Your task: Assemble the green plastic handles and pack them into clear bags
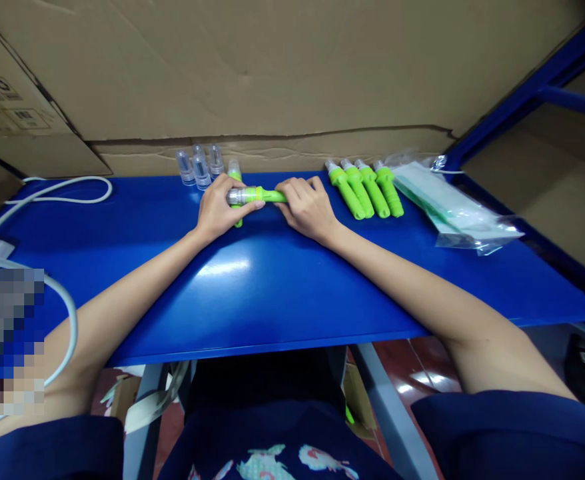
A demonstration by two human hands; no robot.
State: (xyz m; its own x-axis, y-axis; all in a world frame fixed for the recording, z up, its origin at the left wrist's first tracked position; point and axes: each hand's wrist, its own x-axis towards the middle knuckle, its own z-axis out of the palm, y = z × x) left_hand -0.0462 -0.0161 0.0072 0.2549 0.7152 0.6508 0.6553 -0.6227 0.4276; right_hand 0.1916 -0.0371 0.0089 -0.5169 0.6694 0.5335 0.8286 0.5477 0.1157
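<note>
A bright green, torch-shaped tool with a clear cap on its left end lies level between my hands, just above the table. My left hand is closed around the capped end, thumb along the near side. The fingers of my right hand wrap over the green handle end. Behind my left hand another green piece with a clear tip lies on the table, partly hidden by the held one. Several clear plastic caps stand upright to the left of it.
To the right, several more green pieces lie in a row, clear tips away from me. Beyond them is a clear plastic bag with white and green contents. A white cable loops at left. Cardboard walls the blue table's back.
</note>
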